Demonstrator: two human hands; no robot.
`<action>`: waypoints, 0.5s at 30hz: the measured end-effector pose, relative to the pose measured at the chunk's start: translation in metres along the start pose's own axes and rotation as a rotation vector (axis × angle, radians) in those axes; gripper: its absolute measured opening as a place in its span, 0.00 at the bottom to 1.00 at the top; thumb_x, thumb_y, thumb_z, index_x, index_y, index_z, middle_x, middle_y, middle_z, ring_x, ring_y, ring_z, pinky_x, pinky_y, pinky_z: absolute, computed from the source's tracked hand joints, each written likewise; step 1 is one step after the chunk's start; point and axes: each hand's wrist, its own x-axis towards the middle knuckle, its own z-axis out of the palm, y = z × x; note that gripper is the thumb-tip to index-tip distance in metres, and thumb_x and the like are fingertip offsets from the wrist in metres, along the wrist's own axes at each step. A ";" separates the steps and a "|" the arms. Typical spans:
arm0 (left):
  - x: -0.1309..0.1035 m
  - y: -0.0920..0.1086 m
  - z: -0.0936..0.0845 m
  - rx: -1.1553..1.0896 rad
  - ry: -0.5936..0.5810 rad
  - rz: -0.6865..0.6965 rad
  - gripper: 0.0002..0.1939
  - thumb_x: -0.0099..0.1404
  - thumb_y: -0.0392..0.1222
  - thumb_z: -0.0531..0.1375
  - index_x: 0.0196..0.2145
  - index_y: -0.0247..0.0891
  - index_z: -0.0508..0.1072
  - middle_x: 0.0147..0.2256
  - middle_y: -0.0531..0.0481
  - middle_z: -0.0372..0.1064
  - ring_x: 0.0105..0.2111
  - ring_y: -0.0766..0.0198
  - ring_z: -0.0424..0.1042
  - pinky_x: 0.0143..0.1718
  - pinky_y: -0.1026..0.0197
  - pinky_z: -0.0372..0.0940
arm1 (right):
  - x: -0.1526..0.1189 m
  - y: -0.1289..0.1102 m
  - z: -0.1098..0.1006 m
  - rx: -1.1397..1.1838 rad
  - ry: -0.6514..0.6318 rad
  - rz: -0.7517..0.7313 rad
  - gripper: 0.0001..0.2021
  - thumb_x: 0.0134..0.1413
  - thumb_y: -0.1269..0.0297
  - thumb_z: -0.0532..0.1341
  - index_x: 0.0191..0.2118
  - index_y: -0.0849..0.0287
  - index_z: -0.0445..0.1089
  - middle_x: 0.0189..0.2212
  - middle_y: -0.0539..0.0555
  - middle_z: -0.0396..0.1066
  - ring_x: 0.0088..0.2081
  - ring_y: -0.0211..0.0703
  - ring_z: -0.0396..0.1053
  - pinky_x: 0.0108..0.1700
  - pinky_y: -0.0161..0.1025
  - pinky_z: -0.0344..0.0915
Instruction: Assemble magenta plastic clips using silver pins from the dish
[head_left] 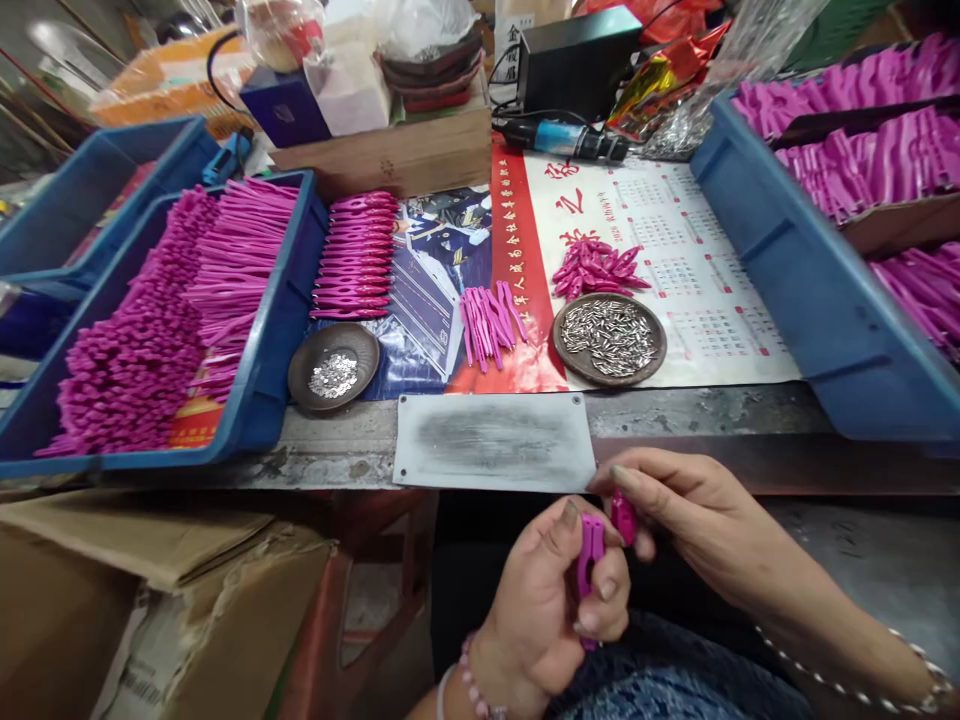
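My left hand (551, 595) is closed around a slim magenta plastic handle piece (590, 552) with a slot down its middle. Close by at the upper right, my right hand (679, 500) pinches a shorter, glossy magenta plastic piece (622, 515) between thumb and fingers. Both hands are just in front of the bench edge, above my lap. Ahead of them a grey metal plate (491, 440) lies on the edge. Behind it are a brown dish of small metal pins (609, 338), a pile of glossy magenta pieces (600, 268) and loose magenta handles (491, 322).
A blue bin (259, 370) of magenta strips stands left, beside a row of joined magenta pieces (354, 255) and a dish of small silvery parts (334, 367). Another blue bin (832, 290) stands right. A blue-banded power tool (559, 137) lies behind; a cardboard box (165, 590) sits lower left.
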 end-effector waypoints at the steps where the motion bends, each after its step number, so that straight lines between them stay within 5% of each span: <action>1: 0.000 0.000 -0.001 -0.002 0.001 0.008 0.13 0.69 0.50 0.57 0.34 0.37 0.69 0.22 0.56 0.61 0.13 0.77 0.48 0.14 0.73 0.45 | 0.000 -0.001 0.001 0.011 -0.014 0.006 0.16 0.61 0.51 0.64 0.34 0.61 0.77 0.20 0.49 0.69 0.20 0.31 0.64 0.23 0.27 0.61; 15: 0.000 0.009 0.001 -0.006 0.035 0.050 0.13 0.68 0.50 0.58 0.33 0.37 0.71 0.20 0.58 0.59 0.12 0.77 0.46 0.13 0.72 0.45 | 0.004 -0.009 0.002 0.221 -0.004 0.113 0.13 0.55 0.55 0.70 0.38 0.60 0.78 0.23 0.51 0.73 0.23 0.34 0.69 0.28 0.29 0.67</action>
